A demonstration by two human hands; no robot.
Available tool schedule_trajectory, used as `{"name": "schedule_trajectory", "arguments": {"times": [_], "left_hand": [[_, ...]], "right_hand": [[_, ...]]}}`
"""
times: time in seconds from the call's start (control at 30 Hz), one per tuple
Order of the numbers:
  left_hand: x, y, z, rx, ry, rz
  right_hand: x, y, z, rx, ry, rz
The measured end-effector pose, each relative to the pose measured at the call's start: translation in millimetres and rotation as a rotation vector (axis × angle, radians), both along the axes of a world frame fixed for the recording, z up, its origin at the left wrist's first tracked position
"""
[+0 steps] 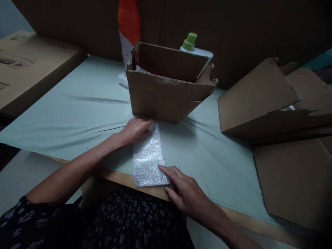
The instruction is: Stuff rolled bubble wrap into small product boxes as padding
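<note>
A flat rectangular piece of clear bubble wrap (149,159) lies on the cloth-covered table, its near end reaching the wooden edge. Whether anything is wrapped inside, I cannot tell. My left hand (137,129) rests over its far left corner, fingers stretched to the right close to the cardboard box's base. At the near right corner is my right hand (185,190), the index finger extended onto the wrap and the thumb spread apart toward the table edge. Its other fingers are partly hidden.
An open cardboard box (168,93) stands just beyond the wrap. Behind it are a red-and-white package (129,24) and a white bottle with a green cap (190,41). More open boxes (256,93) stand at right; a large flat carton (38,65) lies at left.
</note>
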State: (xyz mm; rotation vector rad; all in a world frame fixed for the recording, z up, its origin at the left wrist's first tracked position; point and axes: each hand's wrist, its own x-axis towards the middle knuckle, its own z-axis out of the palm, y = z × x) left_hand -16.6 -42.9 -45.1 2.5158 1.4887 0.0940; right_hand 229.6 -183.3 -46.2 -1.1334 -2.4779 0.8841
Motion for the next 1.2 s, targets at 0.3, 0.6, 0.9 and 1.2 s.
{"name": "schedule_trajectory", "arguments": {"times": [0.3, 0.6, 0.9, 1.2], "left_hand": [[-2, 4, -10.1, 0.037, -0.002, -0.048], [-25, -103, 18.8, 0.101, -0.592, -0.052], [-6, -144, -19.1, -0.057, -0.704, 0.319], [-5, -129, -15.4, -0.142, -0.678, 0.392]], "right_hand": [[-6, 17, -8.0, 0.597, 0.004, 0.092], [-12, 30, -15.6, 0.146, 0.255, -0.023], [-13, 37, -15.0, 0.017, 0.293, -0.235], [-14, 31, -15.9, 0.644, 0.038, 0.115]]}}
